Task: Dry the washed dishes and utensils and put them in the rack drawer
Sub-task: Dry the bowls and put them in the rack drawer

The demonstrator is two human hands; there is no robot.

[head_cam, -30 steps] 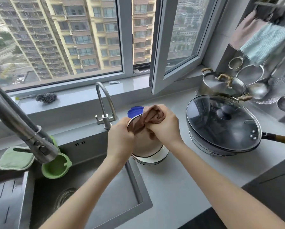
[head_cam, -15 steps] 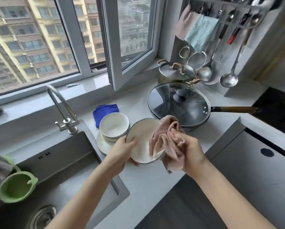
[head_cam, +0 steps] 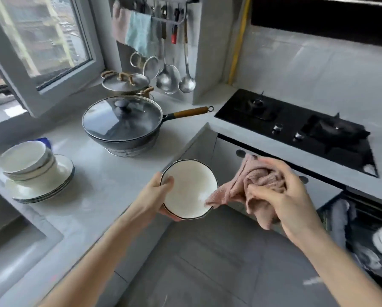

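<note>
Plate (head_cam: 189, 188) carried off counter, left hand (head_cam: 155, 197) gripping rim, cloth (head_cam: 255, 185) touching

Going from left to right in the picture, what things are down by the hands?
A stack of bowls → plate in the left hand → pink cloth in the right hand → open rack drawer.

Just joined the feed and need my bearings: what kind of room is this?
Most likely a home kitchen: a black gas hob is built into the worktop, a lidded wok sits nearby, and a ladle hangs from a wall rail.
</note>
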